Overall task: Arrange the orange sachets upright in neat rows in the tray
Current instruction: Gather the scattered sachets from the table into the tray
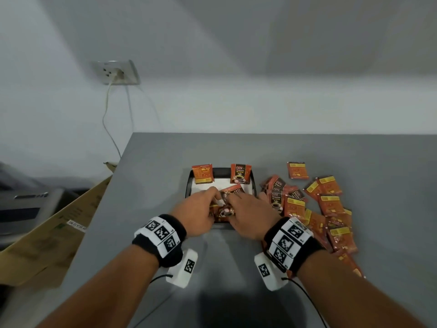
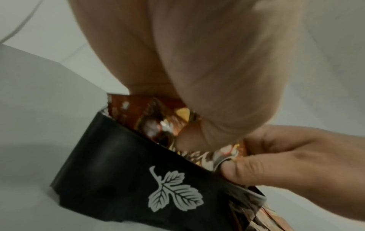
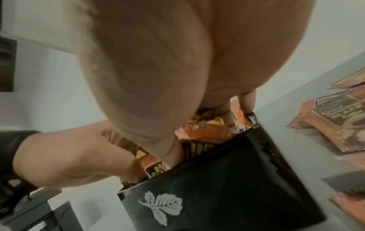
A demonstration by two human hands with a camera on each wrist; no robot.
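Note:
The black tray (image 1: 253, 183) with a white floor stands mid-table; its near wall carries a leaf logo (image 2: 173, 187). Two orange sachets stand upright against its far wall, one at the left (image 1: 203, 174) and one at the right (image 1: 240, 174). Both hands reach into the near half of the tray. My left hand (image 1: 208, 200) curls its fingers round a bunch of sachets (image 2: 158, 121) standing behind the near wall. My right hand (image 1: 243, 204) pinches the edge of a sachet (image 2: 223, 156) between thumb and finger. A tilted sachet (image 1: 233, 191) shows between the two hands.
A loose pile of orange sachets (image 1: 326, 209) lies on the grey table right of the tray, with one apart at the back (image 1: 297, 170). A cardboard box (image 1: 59, 223) leans off the table's left edge. A wall socket with a cable (image 1: 118, 72) sits behind.

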